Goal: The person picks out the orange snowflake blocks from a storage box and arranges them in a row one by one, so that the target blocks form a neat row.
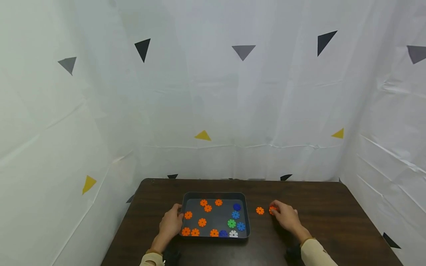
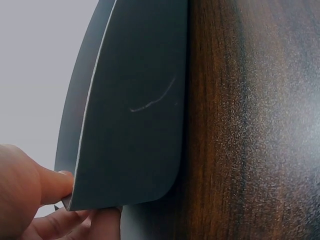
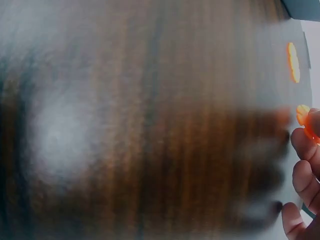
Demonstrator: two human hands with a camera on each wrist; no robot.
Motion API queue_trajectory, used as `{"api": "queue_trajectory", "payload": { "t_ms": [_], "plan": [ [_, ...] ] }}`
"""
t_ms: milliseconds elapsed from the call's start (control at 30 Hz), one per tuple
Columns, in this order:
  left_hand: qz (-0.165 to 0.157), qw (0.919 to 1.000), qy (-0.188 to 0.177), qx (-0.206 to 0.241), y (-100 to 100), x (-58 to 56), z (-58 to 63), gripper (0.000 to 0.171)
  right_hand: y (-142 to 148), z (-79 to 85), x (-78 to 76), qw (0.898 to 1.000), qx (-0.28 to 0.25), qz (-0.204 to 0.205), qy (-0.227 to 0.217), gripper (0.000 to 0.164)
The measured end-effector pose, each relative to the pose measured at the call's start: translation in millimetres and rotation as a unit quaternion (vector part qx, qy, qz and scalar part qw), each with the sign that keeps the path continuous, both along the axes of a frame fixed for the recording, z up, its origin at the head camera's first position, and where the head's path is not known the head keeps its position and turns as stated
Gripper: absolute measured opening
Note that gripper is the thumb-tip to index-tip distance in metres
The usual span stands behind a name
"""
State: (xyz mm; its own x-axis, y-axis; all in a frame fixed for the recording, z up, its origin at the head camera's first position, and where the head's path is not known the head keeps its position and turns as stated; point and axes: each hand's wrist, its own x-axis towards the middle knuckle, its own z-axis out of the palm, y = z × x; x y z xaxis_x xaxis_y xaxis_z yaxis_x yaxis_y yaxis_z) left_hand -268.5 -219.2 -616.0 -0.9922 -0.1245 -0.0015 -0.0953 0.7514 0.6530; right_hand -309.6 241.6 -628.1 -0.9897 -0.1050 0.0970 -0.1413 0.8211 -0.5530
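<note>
A dark grey tray (image 1: 214,196) lies on the table, with several orange notched discs (image 1: 202,222) spread over its left and middle. Along its right side are blue discs (image 1: 235,215), a green disc (image 1: 231,223) and a white disc (image 1: 233,234). My left hand (image 1: 171,223) grips the tray's left wall; in the left wrist view its thumb (image 2: 57,184) presses the rim. My right hand (image 1: 286,216) pinches an orange notched disc (image 3: 302,115) between thumb and fingers, right of the tray. Another orange disc (image 1: 260,210) lies between that hand and the tray.
The dark wooden table (image 1: 319,199) reaches back to a white sheet (image 1: 213,88) marked with grey, black and yellow triangles. More of the sheet hangs at the left and right sides.
</note>
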Motion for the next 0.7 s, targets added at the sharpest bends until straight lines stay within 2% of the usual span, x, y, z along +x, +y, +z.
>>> {"api": "queue_trajectory", "payload": {
  "t_ms": [200,433,700],
  "plan": [
    [-0.001,1.0,-0.003,0.008,-0.6,-0.3,2.3,0.038,-1.7,-4.3,-2.5,1.0,0.006,-0.003,-0.004,0.013],
    [-0.007,0.9995,-0.007,0.029,0.8,0.2,-1.8,0.039,-3.2,-6.8,-4.3,1.0,0.021,-0.006,-0.002,0.015],
    [-0.002,0.9999,-0.002,0.017,0.6,0.4,0.7,0.039,-2.1,-7.2,-2.2,1.0,0.027,-0.008,0.001,0.018]
  ]
}}
